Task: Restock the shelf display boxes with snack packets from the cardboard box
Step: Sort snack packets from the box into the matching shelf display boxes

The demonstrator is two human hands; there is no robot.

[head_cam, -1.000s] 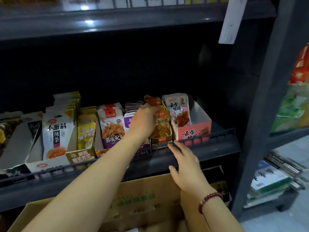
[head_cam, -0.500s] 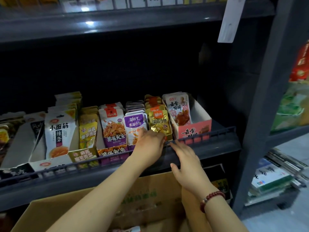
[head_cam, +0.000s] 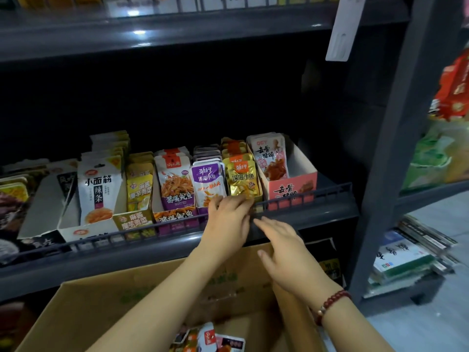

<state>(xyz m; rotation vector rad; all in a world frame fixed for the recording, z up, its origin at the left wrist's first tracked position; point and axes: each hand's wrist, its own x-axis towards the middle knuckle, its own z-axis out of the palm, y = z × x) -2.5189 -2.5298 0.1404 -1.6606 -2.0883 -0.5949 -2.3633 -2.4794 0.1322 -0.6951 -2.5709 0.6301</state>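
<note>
gold packet [head_cam: 243, 181]: crinkled foil, upright | left hand [head_cam: 229, 217]: fingers flat at its base | right hand [head_cam: 284, 247]: fingers spread, empty

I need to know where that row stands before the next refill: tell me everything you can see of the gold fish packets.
The gold packets are shiny foil pouches with an orange top patch and dark print. They stand upright, one behind another, in a display box between the purple packets and the pink box. The left hand touches the front packet's bottom edge, behind the shelf rail.
</note>
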